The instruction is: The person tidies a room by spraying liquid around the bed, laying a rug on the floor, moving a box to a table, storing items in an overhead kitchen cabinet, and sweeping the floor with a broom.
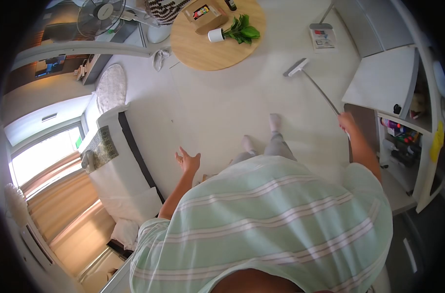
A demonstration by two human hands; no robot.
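Note:
My right hand (346, 122) is closed round the grey handle of a broom (321, 91). The broom slants up and left from my fist, and its white-and-grey head (296, 68) rests on the pale floor. Out to the other side, my left hand (187, 160) hangs in the air with fingers apart, holding nothing. Beyond the broom head stands a dustpan (323, 38) with a long upright handle, printed in red and dark colours on its front.
A round wooden table (198, 51) ahead bears a cardboard box (206, 17), a potted plant (242, 30) and a dark bottle. A bed (129, 190) lies to the left. On my right is a white cabinet (379, 78) with shelves of items. A fan (101, 17) stands far left.

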